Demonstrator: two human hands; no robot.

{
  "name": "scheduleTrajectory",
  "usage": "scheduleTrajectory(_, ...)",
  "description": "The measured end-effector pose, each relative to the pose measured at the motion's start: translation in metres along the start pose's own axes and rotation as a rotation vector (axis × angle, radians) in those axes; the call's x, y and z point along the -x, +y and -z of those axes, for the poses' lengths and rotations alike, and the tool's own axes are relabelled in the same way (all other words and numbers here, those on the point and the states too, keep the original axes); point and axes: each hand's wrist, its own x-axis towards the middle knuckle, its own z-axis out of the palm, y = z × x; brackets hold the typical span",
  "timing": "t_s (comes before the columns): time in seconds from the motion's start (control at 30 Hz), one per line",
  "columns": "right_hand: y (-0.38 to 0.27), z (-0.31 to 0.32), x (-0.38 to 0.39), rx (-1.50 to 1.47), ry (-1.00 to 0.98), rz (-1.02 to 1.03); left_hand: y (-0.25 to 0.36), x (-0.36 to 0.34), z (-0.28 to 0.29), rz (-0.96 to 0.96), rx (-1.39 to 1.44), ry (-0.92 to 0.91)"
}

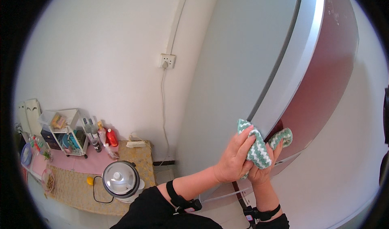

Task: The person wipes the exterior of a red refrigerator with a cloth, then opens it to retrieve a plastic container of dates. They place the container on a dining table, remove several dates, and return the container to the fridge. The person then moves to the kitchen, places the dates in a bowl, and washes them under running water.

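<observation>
A green-and-white striped cloth [258,152] is pressed against the silver edge of a refrigerator door [298,77]. My left hand [235,156] has its fingers bent over the cloth's left side, by the dark gap between door and cabinet. My right hand [262,173] grips the cloth from below, its fingers partly hidden behind the folds. One end of the cloth wraps round to the dark red door front [330,63]. The two hands are close together, almost touching.
The grey refrigerator side [227,75] rises beside a white wall with a socket [167,61]. At the lower left stands a table [73,184] with a rice cooker [120,178], several bottles [92,131] and a white rack cart [67,127]. A power strip [135,144] lies on the table's far edge.
</observation>
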Motion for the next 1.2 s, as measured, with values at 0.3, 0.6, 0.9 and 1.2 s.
scheduleTrajectory(0.3,-0.005,-0.012,0.063,0.058,-0.089,-0.098,-0.006,0.049,-0.004,0.028,0.014,-0.024)
scheduleTrajectory(0.6,-0.017,-0.021,0.103,0.034,-0.062,-0.115,-0.017,0.09,-0.006,0.029,0.002,-0.085)
scheduleTrajectory(0.9,-0.041,-0.008,0.078,0.012,-0.081,-0.263,-0.017,0.109,-0.006,0.098,-0.1,-0.146)
scheduleTrajectory(1.2,-0.036,0.01,0.065,0.025,-0.16,-0.206,0.001,0.08,0.0,0.164,-0.14,-0.2)
